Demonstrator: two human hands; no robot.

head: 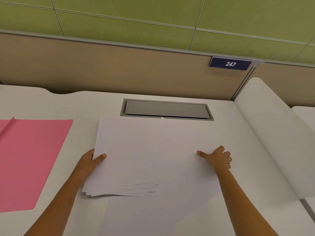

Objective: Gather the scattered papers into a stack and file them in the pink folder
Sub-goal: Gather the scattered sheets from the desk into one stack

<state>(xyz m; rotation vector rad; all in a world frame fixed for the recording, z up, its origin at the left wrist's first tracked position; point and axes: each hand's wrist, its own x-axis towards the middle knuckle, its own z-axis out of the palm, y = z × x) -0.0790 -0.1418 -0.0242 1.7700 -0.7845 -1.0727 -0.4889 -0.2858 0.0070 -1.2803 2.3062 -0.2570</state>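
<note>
Head view: left hand grips paper stack; right hand, fingers apparently curled, thumb pressing loose sheet beside pink folder.

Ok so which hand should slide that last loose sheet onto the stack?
Probably the right hand: it already rests on the loose sheet. The left hand grips the stack at its left edge, beside the pink folder.

The pink folder runs off the frame at 9 o'clock, and the left hand has its fingers tucked out of sight under the paper stack.
</note>
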